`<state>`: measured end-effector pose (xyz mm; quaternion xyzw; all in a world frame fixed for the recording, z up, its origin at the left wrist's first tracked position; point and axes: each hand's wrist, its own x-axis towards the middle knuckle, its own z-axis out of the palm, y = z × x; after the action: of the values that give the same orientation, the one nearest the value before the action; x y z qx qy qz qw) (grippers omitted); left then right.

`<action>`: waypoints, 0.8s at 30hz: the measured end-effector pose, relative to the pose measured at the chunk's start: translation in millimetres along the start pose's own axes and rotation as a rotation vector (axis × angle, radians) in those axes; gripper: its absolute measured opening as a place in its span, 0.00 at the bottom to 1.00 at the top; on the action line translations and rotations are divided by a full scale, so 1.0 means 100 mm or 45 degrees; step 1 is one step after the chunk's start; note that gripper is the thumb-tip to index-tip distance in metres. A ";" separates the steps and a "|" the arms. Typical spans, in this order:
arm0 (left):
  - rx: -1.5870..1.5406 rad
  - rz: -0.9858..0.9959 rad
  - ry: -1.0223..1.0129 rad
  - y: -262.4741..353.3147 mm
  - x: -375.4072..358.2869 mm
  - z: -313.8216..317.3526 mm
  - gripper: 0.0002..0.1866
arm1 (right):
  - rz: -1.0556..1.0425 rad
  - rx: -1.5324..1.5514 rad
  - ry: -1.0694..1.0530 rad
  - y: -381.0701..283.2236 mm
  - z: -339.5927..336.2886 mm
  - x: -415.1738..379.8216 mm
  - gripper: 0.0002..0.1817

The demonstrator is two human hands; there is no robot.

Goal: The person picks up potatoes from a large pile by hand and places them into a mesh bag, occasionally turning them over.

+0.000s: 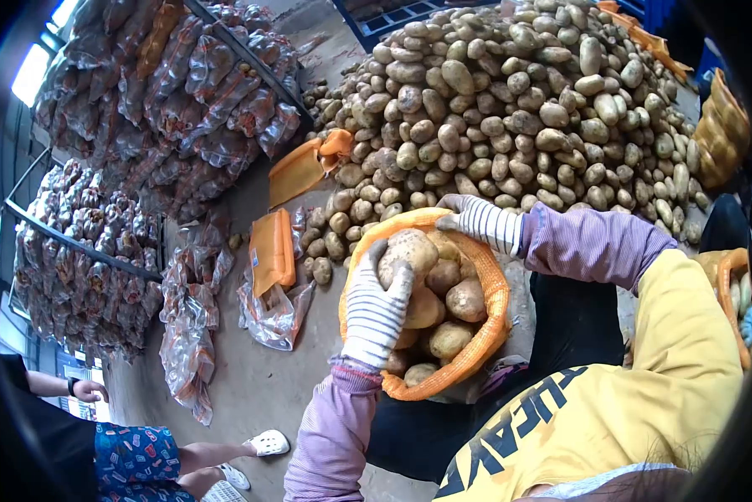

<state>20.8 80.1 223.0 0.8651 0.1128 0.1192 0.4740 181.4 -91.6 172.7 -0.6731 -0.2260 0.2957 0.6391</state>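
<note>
An orange mesh sack (495, 289) stands open between my legs, partly filled with potatoes (452, 340). My left hand (374, 305), in a striped glove, reaches over the sack's left side with its fingers curled on a large potato (409, 253). My right hand (481, 222), gloved too, grips the sack's far rim. Just beyond the sack rises a big heap of loose potatoes (510, 125).
Folded orange sacks (273, 244) and clear plastic bags (188, 335) lie on the floor at left. Racks of bagged goods (183, 92) stand behind them. A person in patterned shorts (137, 456) stands lower left. A filled sack (721, 134) is at far right.
</note>
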 end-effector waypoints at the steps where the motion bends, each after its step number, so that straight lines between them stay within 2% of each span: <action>1: 0.269 0.039 -0.044 0.00 0.10 0.10 0.31 | 0.039 -0.008 0.009 0.11 -0.08 0.03 0.22; 2: 0.538 0.080 -0.089 -0.04 0.21 0.22 0.29 | 0.076 -0.017 0.019 0.16 -0.14 0.05 0.22; 3: 0.572 0.039 -0.136 -0.13 0.34 0.38 0.31 | -0.013 -0.182 0.022 0.22 -0.16 0.05 0.21; 4: 0.834 0.017 -0.121 -0.20 0.43 0.54 0.31 | -0.102 -0.347 0.034 0.19 -0.12 0.00 0.21; 6: 1.023 -0.136 -0.166 -0.08 0.54 0.69 0.30 | -0.109 -0.585 -0.015 0.13 -0.13 -0.01 0.24; 7: 1.015 -0.128 -0.175 0.01 0.55 0.71 0.30 | -0.087 -0.600 -0.029 0.13 -0.15 -0.04 0.25; 10: 1.016 -0.060 -0.164 -0.10 0.60 0.66 0.30 | -0.309 -0.620 -0.103 0.22 -0.22 0.01 0.32; 11: 0.992 -0.050 -0.136 -0.14 0.54 0.65 0.30 | -0.326 -0.651 -0.227 0.26 -0.27 0.08 0.34; 12: 0.966 -0.039 -0.105 -0.13 0.51 0.65 0.30 | -0.333 -0.654 -0.464 0.13 -0.39 0.12 0.31; 14: 0.776 -0.002 -0.120 -0.04 0.45 0.58 0.31 | 0.113 -0.484 -0.817 -0.08 -0.67 0.24 0.28; 15: 0.623 0.040 -0.092 -0.06 0.42 0.54 0.31 | 0.229 -0.134 -0.866 0.03 -0.87 0.38 0.27; 16: 0.463 0.084 -0.065 -0.10 0.40 0.52 0.31 | -0.163 -0.299 -0.643 0.40 -1.06 0.68 0.29; 17: 0.446 0.087 -0.067 -0.18 0.36 0.50 0.32 | -0.392 -0.525 -0.290 0.70 -1.29 0.98 0.30; 18: 0.430 0.082 -0.069 -0.19 0.34 0.49 0.32 | -0.299 -0.690 -0.094 0.69 -1.62 1.20 0.33; 19: 0.077 -0.221 -0.026 0.27 0.33 0.60 0.25 | -0.292 -0.684 0.209 0.89 -1.91 1.52 0.37; 20: 0.046 -0.302 -0.021 -0.04 0.28 0.62 0.25 | -0.224 -0.879 0.414 0.94 -2.20 1.82 0.42; 21: 0.058 -0.313 -0.015 0.03 0.32 0.61 0.25 | -0.093 -1.043 0.562 1.10 -2.48 2.23 0.46; 22: 0.034 -0.362 -0.012 0.12 0.34 0.61 0.25 | 0.008 -1.189 0.677 0.98 -2.68 2.49 0.49; 24: -0.034 -0.473 -0.022 0.23 0.41 0.64 0.25 | -0.082 -1.352 1.056 1.08 -3.08 3.15 0.51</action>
<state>81.9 30.0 213.7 0.8241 0.2649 0.0235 0.5001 613.0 -109.3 33.2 -0.9467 -0.0967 -0.1577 0.2637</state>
